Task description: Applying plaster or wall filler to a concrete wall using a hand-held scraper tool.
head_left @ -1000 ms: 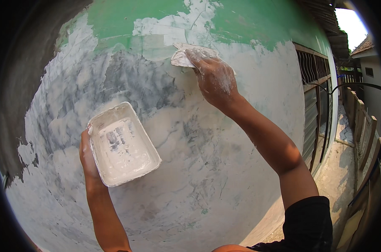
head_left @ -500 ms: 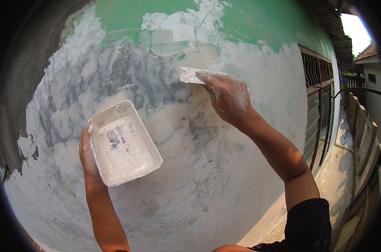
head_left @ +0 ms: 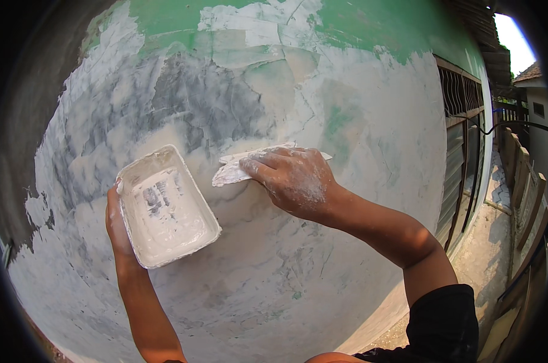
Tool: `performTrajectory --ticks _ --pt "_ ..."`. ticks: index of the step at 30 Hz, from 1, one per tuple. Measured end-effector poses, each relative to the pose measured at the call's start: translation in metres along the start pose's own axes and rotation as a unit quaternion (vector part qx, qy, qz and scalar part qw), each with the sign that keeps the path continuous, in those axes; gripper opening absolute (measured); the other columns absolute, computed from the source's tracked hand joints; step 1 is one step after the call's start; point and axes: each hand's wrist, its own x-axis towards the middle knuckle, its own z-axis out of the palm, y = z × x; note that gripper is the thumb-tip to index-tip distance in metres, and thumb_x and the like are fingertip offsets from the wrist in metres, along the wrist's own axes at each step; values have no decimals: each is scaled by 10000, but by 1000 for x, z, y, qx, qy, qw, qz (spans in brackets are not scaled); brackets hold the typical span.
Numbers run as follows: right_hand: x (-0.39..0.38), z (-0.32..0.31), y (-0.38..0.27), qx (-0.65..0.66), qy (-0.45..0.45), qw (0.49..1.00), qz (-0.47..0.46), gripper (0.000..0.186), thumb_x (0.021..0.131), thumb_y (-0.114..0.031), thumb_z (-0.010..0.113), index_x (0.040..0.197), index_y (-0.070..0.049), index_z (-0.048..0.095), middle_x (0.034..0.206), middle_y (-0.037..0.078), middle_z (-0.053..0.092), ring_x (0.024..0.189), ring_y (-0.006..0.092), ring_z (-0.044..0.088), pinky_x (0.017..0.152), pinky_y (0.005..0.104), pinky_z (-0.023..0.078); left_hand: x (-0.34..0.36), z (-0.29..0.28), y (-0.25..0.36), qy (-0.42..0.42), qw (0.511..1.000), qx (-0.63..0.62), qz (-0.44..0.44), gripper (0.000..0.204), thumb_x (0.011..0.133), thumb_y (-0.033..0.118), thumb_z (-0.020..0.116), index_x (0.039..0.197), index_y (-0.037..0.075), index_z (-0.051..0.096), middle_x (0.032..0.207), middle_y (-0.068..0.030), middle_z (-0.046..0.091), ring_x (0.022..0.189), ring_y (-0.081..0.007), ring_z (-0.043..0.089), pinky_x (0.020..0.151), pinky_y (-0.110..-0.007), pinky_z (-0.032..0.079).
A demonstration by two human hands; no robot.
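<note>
A rectangular white tub (head_left: 210,233), its inside smeared with creamy white wall filler (head_left: 177,230), is tilted toward me in my left hand (head_left: 117,221). The fingers behind the tub are hidden. My right hand (head_left: 301,184), dusted white, is closed around a filler-caked spreader (head_left: 233,172). The spreader lies against or very near the wall (head_left: 346,254), up and to the right of the tub. That wall carries patchy white and grey filler, with green paint along its top.
On the right are a barred window (head_left: 459,91) and a grey shutter-like panel (head_left: 449,175) in the wall. Beyond them runs a narrow paved path (head_left: 489,242) beside a wooden fence (head_left: 522,169). A black cable (head_left: 510,126) crosses above the path.
My right hand and the spreader have moved down and to the left along the wall, closer to the tub. The tub has shifted slightly left in view.
</note>
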Motion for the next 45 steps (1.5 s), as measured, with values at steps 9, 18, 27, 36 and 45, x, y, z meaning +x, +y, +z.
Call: performTrajectory --ticks 9,18,27,36,45 --pt "71 -10 100 -69 251 964 59 307 886 -42 621 1181 -83 697 891 116 732 778 291 703 627 399 567 -6 13 -1 27 999 22 23 465 1042 373 413 1267 8 593 1093 -128 688 896 -205 712 780 -350 616" --pt "4 34 1 -46 107 993 -8 454 761 -19 635 1209 48 665 856 167 715 725 270 696 634 365 576 -10 1 12 25 1000 9 11 448 1040 364 416 1248 14 603 1063 -128 691 880 -203 714 757 -349 620" --pt "76 -31 99 -73 247 953 158 186 953 -163 666 1106 -104 754 951 122 758 763 292 719 613 367 553 -11 -4 14 19 999 26 26 446 1038 354 414 1230 0 606 1053 -125 690 865 -199 711 755 -344 616" --pt "85 3 68 -105 113 985 73 307 843 -65 680 1129 -160 737 846 94 744 706 277 714 573 398 556 -12 -7 14 18 999 18 19 441 1039 348 405 1231 2 599 1061 -130 687 868 -201 713 754 -347 620" --pt "56 -35 9 -4 33 999 0 207 904 -99 669 1106 -123 709 969 110 763 815 257 743 590 375 577 -17 -14 17 15 1000 6 23 439 1035 352 416 1232 4 598 1058 -128 687 858 -200 715 757 -344 624"
